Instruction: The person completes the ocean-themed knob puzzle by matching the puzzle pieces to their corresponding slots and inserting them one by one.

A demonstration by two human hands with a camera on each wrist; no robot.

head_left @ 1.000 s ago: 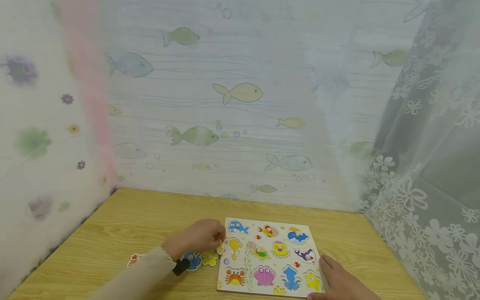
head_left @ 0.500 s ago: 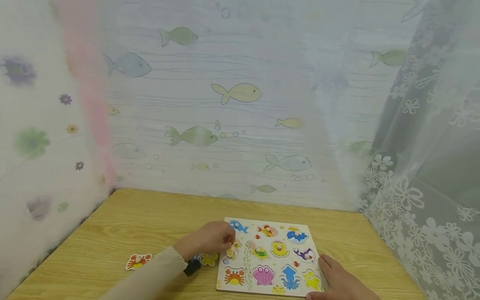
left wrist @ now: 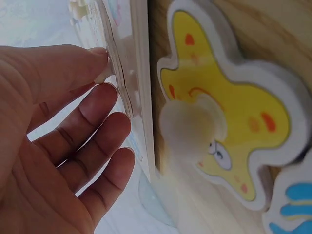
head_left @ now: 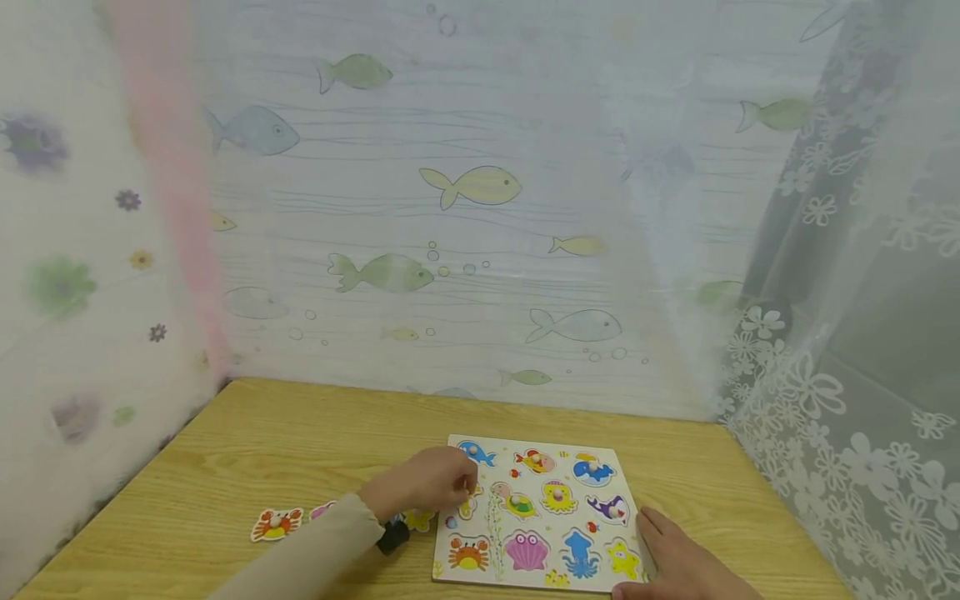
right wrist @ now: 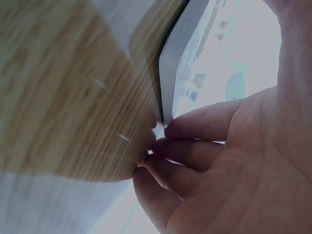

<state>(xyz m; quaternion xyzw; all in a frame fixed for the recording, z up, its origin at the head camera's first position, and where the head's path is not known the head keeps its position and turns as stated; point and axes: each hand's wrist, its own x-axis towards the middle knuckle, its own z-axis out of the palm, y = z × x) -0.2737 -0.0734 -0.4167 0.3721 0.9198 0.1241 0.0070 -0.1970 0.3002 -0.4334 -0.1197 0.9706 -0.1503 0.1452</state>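
My left hand (head_left: 431, 482) is over the left side of a wooden peg puzzle board (head_left: 557, 546) printed with sea animals. Its thumb and index finger pinch the knob of a yellow seahorse piece (head_left: 467, 507), which overlaps the seahorse picture. In the left wrist view the piece's pale edge (left wrist: 117, 56) lies close along the board's surface, and the other fingers are spread loosely. My right hand (head_left: 686, 562) rests at the board's lower right corner. Its fingertips touch the board's side edge (right wrist: 168, 80) and the table in the right wrist view.
Left of the board lie a yellow starfish piece (left wrist: 243, 97), a partly seen blue piece (left wrist: 297, 195), a crab piece (head_left: 276, 525) and a pink piece (head_left: 322, 509) half behind the sleeve. Knobbed pieces, including a turtle (head_left: 519, 505), sit on the board. Fish-print curtains (head_left: 480, 333) stand behind the table.
My left hand has moved right with the seahorse piece, from beside the board to over the seahorse picture, and turned slightly. The right hand stays at the board's corner.
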